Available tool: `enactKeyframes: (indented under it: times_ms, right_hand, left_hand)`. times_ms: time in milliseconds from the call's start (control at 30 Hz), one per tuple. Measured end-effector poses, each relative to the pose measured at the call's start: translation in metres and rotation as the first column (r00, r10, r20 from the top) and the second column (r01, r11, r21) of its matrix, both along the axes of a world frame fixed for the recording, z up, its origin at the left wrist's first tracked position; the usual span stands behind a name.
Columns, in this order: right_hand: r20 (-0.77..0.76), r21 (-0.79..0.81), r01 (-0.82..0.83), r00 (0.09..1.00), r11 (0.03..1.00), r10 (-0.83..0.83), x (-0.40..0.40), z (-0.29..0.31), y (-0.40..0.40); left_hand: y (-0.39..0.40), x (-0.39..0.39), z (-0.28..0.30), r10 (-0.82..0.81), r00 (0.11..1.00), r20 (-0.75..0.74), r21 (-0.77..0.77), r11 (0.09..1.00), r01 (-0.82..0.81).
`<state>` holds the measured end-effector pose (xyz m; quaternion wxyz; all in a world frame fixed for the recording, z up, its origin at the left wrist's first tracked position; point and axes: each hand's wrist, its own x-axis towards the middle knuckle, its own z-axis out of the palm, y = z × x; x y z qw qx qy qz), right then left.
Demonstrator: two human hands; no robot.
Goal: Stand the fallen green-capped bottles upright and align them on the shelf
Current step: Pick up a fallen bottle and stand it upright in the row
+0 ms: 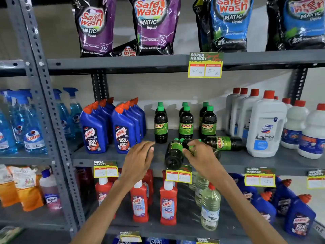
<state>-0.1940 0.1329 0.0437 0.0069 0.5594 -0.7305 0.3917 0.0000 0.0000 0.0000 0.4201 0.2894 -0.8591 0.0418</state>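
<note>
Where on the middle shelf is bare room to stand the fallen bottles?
Bare shelf lies at the front, between the Harpic bottles and the left hand, and ahead of the sideways Sunny bottle. Crowded around the right hand, on fallen bottles.

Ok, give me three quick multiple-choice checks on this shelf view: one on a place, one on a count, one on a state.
1. What stands just left of the upright green-capped bottles?
A. blue Harpic bottles
B. white Domex jugs
C. orange pouches

2. How many columns do the upright green-capped bottles form across the shelf?
A. two
B. three
C. five

3. What is the right hand doing?
A. hanging free
B. touching a price tag
C. resting on fallen bottles

Answers:
1 A, the blue Harpic bottles sit beside them on the left.
2 B, three columns show, two bottles deep.
3 C, its fingers lie over the fallen bottles; the left hand holds nothing.
</note>
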Motion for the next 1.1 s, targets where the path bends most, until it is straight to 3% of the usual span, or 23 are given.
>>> enactKeyframes:
  times_ms: [133, 267, 367, 500, 733, 933, 1100]
  right_hand:
    - [0.009, 0.378, 0.050, 0.998, 0.924, -0.057, 0.007, 0.008, -0.031]
    - [0.090, 0.525, 0.019, 0.993, 0.851, -0.077, 0.018, 0.016, -0.063]
    - [0.174, 0.536, -0.013, 0.980, 0.844, -0.096, 0.017, 0.009, -0.080]
    - [0.274, 0.474, 0.013, 0.948, 0.881, -0.161, 0.018, -0.006, -0.090]
    - [0.402, 0.215, 0.036, 0.908, 0.976, -0.122, 0.020, -0.029, -0.086]
    - [0.268, -0.092, 0.083, 0.962, 0.992, -0.056, 0.027, -0.031, -0.091]
    - [0.327, -0.310, 0.047, 0.943, 0.950, 0.060, 0.032, -0.022, -0.119]
  left_hand:
    - [-0.024, 0.006, -0.006, -0.021, 0.996, 0.086, 0.150, 0.989, 0.008]
    - [-0.042, 0.000, -0.012, -0.082, 0.963, 0.256, 0.281, 0.960, 0.007]
    - [-0.052, -0.002, -0.014, -0.080, 0.937, 0.341, 0.324, 0.945, -0.038]
    - [-0.062, -0.002, -0.020, -0.063, 0.917, 0.393, 0.286, 0.956, -0.057]
    - [-0.068, -0.002, -0.026, -0.061, 0.916, 0.398, 0.280, 0.958, -0.057]
    - [-0.074, -0.002, -0.026, -0.038, 0.919, 0.392, 0.261, 0.963, -0.072]
    - [-0.068, 0.000, -0.026, -0.027, 0.924, 0.383, 0.228, 0.971, -0.066]
